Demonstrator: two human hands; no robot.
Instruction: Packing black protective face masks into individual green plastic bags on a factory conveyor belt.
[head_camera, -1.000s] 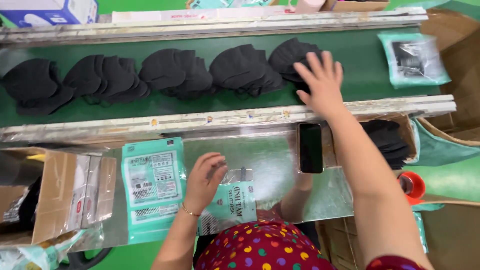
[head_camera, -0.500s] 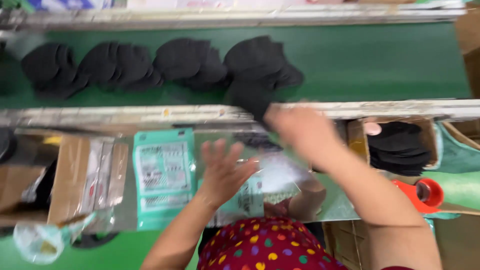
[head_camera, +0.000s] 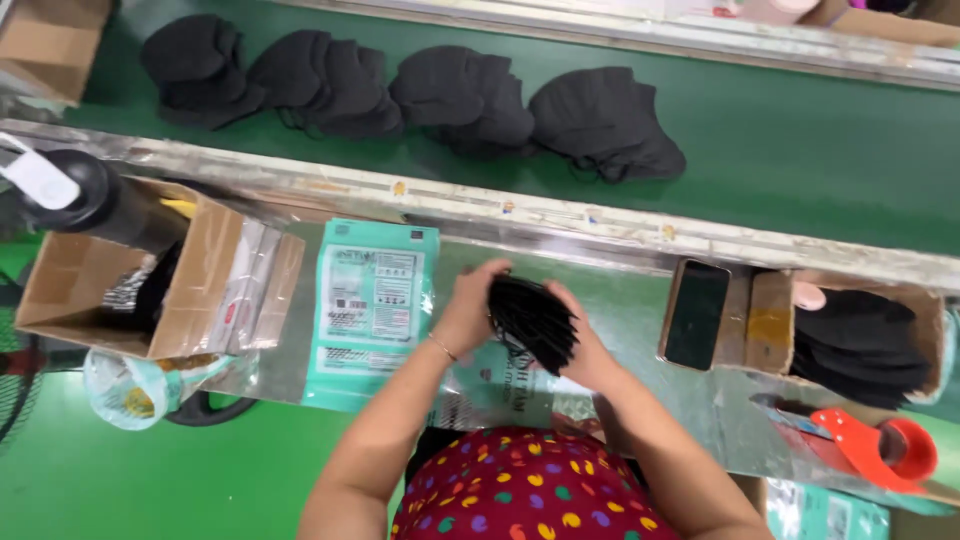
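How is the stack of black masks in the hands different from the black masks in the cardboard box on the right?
The stack of black masks is held between the left hand and right hand, tilted on edge above the metal table. The boxed masks lie flat, untouched, inside the cardboard box. The held stack looks smaller. Both are black folded masks.

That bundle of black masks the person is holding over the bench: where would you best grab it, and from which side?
Probably by its two opposite edges, coming in from left and right, as both hands do here. The stack of black masks is thin, floppy and fanned, so squeezing it from both sides should keep the layers together. The left hand clasps one edge, the right hand the other, above the clear packet.
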